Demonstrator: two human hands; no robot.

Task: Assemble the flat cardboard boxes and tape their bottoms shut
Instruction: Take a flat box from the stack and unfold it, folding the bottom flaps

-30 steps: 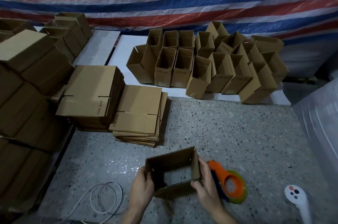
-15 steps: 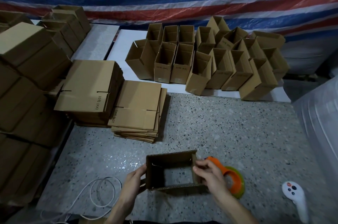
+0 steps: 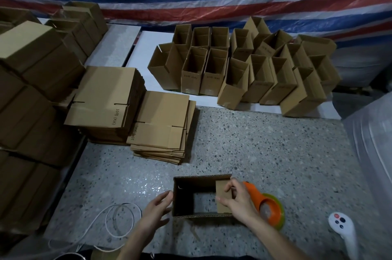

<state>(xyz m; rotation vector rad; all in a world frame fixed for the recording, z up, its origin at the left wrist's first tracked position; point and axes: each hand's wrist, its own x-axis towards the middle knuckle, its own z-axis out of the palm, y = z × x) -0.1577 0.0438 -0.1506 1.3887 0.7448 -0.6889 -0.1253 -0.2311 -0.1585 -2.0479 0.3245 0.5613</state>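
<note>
While left hand (image 3: 158,206) rests straight-fingered against the left wall of the open box (image 3: 201,178), right hand (image 3: 237,202) pinches its right side flap (image 3: 221,188), which is bent inward. Box stands on speckled floor (image 3: 265,149), close to the person. Orange tape dispenser (image 3: 264,203) just behind right hand. Flat box stacks (image 3: 161,119) and assembled boxes (image 3: 233,73) farther back.

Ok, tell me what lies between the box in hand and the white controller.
In the head view, the orange tape dispenser lies between the open box and the white controller, partly behind the right hand.
</note>
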